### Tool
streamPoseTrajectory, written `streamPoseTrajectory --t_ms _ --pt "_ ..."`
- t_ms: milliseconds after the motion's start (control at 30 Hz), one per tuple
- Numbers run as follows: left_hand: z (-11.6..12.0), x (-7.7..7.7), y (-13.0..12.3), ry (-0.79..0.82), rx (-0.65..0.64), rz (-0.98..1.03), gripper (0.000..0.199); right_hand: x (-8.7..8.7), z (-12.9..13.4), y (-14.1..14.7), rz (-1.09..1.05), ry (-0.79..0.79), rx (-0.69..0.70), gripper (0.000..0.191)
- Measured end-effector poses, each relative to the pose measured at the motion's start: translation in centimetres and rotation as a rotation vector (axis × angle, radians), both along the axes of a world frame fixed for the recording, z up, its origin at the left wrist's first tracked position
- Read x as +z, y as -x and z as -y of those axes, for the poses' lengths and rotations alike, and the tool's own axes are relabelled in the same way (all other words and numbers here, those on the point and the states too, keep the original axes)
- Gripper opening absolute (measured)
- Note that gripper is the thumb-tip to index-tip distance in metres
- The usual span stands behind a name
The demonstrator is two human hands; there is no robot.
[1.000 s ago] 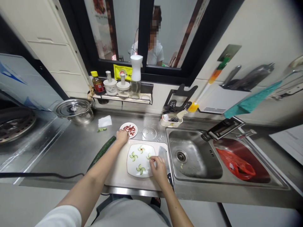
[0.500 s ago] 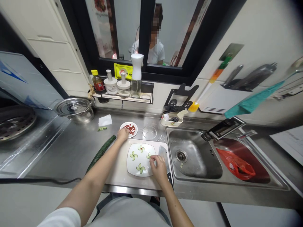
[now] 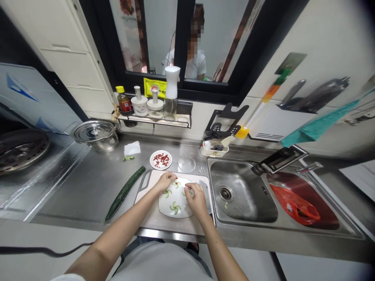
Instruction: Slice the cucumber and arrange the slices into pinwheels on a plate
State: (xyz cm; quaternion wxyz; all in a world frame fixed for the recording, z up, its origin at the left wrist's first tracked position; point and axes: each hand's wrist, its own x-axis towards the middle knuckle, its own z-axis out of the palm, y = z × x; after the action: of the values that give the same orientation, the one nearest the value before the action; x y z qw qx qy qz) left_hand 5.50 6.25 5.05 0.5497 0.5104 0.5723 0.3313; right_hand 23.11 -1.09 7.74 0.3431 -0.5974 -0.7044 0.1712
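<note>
My left hand [image 3: 164, 182] reaches over the top edge of a white squarish plate [image 3: 165, 210], pinching a small red piece [image 3: 176, 178] between thumb and fingertips. On the plate, green-edged cucumber slices [image 3: 175, 208] are laid in several pinwheel shapes. My right hand [image 3: 197, 198] hovers at the plate's right side, thumb and forefinger drawn together beside one pinwheel; anything in them is too small to make out. Behind the plate, a round white dish [image 3: 152, 161] holds more small red pieces [image 3: 161, 159]. A cutting board [image 3: 149, 223] lies beneath the plate, with a knife [image 3: 204, 188] partly hidden by my right hand.
A whole cucumber [image 3: 125, 194] lies left of the board. Farther back are a lidded steel pot [image 3: 99, 136], a white tissue [image 3: 132, 148] and cucumber scraps [image 3: 128, 158]. On the right, a double sink [image 3: 249, 210] holds a red plastic bag [image 3: 295, 207]. Someone in white stands beyond the window.
My left hand has moved from the dish of red pieces toward me, to the plate's top edge, with a red piece in its fingertips. My right hand stays by the right-hand pinwheel.
</note>
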Motion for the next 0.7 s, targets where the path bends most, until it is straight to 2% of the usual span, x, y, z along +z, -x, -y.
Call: streamPoseTrajectory --t_ms 200,367,700 --pt "2.0 0.2 -1.7 -0.074 -0.088 0.023 0.018 0.4 -0.4 0.1 0.023 0.005 0.066 0.021" --pt "2.8 0.4 -1.9 -0.068 -0.118 0.009 0.021 0.4 -0.2 0.2 0.035 0.022 0.087 0.021" --pt "3.7 0.6 -2.0 -0.093 -0.183 0.108 0.023 0.3 -0.2 0.0 0.038 0.029 0.104 0.022"
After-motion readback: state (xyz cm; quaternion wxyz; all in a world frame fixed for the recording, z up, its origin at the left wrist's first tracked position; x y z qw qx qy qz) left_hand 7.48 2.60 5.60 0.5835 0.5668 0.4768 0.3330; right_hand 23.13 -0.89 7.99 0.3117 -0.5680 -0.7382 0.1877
